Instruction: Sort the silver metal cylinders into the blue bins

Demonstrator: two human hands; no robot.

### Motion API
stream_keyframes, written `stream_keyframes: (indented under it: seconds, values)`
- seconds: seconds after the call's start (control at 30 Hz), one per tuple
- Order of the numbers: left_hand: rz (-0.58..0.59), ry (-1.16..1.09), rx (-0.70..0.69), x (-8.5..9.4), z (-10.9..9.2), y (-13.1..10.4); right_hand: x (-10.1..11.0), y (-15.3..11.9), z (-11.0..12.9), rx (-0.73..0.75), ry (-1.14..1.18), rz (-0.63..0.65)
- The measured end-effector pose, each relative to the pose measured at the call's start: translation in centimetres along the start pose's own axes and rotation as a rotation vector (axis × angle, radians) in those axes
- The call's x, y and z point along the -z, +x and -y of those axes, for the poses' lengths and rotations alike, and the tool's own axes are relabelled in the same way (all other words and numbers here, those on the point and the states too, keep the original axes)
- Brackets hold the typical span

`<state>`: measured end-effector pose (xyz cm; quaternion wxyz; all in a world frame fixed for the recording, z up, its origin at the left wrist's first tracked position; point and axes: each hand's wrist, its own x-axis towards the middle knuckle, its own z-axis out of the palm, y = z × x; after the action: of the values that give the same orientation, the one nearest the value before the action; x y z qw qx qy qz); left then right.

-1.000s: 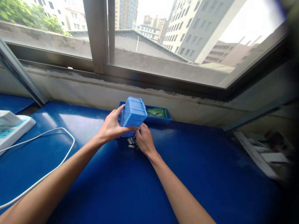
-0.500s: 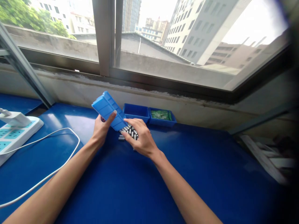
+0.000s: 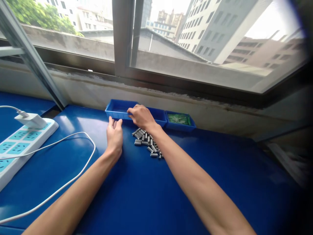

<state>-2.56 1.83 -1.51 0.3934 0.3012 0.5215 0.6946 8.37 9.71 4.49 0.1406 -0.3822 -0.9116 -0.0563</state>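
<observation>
A light-blue plastic bin (image 3: 117,114) stands upright against the wall at the left end of a row of bins. My right hand (image 3: 141,117) has its fingers closed on the front rim near the bin's right end. My left hand (image 3: 114,135) is at the bin's front left, fingers stretched up against or just before its front wall, gripping nothing. On the blue tabletop, partly under my right wrist, lies a loose pile of small silvery metal cylinders (image 3: 144,138). My right forearm hides some of the pile.
Two darker blue bins continue the row: one partly behind my right hand (image 3: 158,115), and one holding green-and-clear packets (image 3: 179,119). A white power strip (image 3: 31,137) with a plugged-in charger (image 3: 31,120) and a looping white cable (image 3: 94,148) lies at the left.
The tilted light-blue bin has come down level against the wall. My right hand has moved from the pile to its rim; my left hand has let go. The metal cylinders lie spread on the table.
</observation>
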Motion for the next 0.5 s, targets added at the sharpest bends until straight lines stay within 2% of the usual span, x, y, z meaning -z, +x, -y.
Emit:
stream_keyframes:
  seconds: [0.03,0.17,0.33,0.4,0.5]
  values:
    - [-0.016,0.056,-0.016,-0.1,-0.2,-0.5,-0.3,0.1,-0.2,0.018,-0.021,0.015]
    - [0.118,0.254,-0.107,-0.4,-0.6,-1.5,-1.3,-0.5,-0.5,0.025,-0.058,0.008]
    - [0.216,0.363,-0.053,-0.1,0.1,-0.7,-1.3,-1.2,-0.8,0.001,0.004,-0.003]
    - [0.22,0.366,-0.054,0.0,0.1,-0.5,-1.1,-1.6,-0.9,0.011,0.086,-0.028]
    - [0.172,0.39,-0.109,0.1,0.0,-0.7,-0.3,-2.8,-0.9,0.032,0.233,-0.157]
